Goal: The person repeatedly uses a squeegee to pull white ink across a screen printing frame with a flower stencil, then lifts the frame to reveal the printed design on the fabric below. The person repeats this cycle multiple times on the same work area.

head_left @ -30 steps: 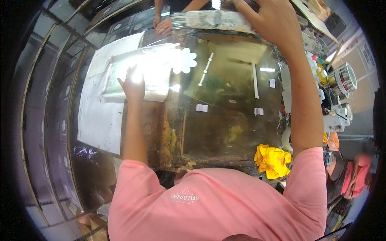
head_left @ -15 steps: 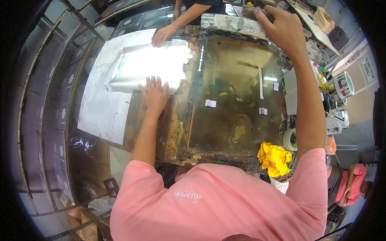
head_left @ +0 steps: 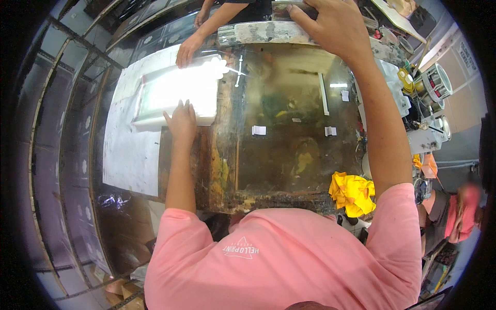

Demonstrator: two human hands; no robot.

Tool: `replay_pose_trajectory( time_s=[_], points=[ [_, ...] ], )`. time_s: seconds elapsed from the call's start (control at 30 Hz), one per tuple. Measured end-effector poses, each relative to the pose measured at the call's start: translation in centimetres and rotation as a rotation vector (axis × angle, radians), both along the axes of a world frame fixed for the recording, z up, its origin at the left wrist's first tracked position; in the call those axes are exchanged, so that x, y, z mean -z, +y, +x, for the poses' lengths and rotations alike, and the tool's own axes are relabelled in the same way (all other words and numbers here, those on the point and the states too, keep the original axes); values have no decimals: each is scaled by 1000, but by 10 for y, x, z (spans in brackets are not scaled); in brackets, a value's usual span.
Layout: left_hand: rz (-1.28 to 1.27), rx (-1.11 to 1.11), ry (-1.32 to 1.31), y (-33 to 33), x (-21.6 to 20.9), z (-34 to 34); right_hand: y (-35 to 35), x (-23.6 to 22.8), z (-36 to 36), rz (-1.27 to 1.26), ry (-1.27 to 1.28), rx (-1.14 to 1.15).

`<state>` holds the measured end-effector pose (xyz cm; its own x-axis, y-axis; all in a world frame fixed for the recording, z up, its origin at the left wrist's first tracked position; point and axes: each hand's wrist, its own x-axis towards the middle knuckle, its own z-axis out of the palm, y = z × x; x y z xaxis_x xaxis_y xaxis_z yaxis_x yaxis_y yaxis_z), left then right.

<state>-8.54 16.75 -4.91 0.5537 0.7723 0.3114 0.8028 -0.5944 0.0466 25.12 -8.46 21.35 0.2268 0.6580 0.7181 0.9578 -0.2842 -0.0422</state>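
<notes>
A thick, shiny white stack [head_left: 178,88], overexposed so its surface detail is lost, lies at the left of the worktable on large white paper [head_left: 129,160]. My left hand [head_left: 182,123] touches its near side with fingers stretched out. Across from it, another person's hand [head_left: 189,49] rests at the stack's far edge. My right hand [head_left: 338,28] reaches to the far right, fingers bent over a dark piece [head_left: 294,9] beyond a paint-stained pale bar [head_left: 263,33]; most of its fingers are hidden or cut off by the picture's edge, and what it grips is unclear.
A brown glassy panel [head_left: 284,155] fills the table's middle, with small white paper tabs [head_left: 259,130] and a thin pale strip [head_left: 323,94] on it. A crumpled yellow cloth [head_left: 352,194] lies at the near right corner. Tins [head_left: 436,82] stand right; metal racks [head_left: 44,155] line the left.
The whole view has shifted a little. My left hand sits slightly farther left along the stack, whose near side shows more. My right hand stays at the far right, now partly cut off.
</notes>
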Motion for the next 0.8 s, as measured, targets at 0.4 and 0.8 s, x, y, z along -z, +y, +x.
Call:
replay_pose_trajectory(
  time_s=[0.4,0.8],
  points=[
    [-126,253,-86,-31,-90,43,9,-5,16,46,-82,10],
    [-239,798,-43,-208,11,171,11,-23,14,-27,45,-22]
  ],
)
